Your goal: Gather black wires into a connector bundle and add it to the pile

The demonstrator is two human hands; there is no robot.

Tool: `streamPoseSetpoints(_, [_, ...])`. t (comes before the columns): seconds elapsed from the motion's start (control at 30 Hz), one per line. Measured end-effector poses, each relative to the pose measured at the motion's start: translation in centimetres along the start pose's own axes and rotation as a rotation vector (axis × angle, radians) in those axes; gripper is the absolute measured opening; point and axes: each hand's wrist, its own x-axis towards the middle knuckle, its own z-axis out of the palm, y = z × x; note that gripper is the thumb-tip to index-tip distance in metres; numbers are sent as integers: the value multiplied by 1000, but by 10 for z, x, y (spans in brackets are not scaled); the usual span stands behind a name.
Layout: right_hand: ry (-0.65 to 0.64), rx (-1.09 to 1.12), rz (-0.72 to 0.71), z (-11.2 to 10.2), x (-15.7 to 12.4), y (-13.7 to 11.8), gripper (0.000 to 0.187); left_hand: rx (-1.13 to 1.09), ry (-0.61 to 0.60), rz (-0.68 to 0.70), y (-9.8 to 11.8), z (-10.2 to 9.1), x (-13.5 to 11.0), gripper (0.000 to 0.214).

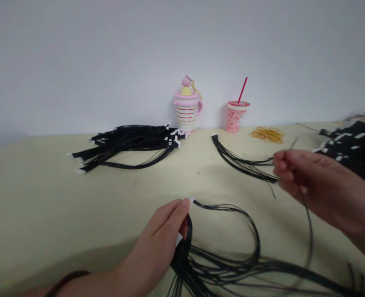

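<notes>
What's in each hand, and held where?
Left hand pinches black wires near their white-tipped ends. Right hand holds a thin black wire partway along, between its fingers.

soft, even light, though the right hand (312, 185) seems slightly blurred.

A plain, pale grey wall (182, 45) rises behind a table covered in pale yellow cloth (46, 198), under soft, even light.

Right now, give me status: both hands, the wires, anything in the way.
Left hand pinching white-tipped black wire bundle. Right hand raised, holding a thin black strand. Loose black wires lying just past it.
</notes>
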Motion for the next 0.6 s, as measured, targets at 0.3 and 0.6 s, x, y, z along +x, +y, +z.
streamPoseSetpoints(0.3, [-363,-354,-117,77,-59,24,16,-108,-91,-80,3,3,-4,34])
streamPoseSetpoints(0.6, [-330,-443,-213,76,-56,34,14,-113,-96,-41,2,2,-6,36])
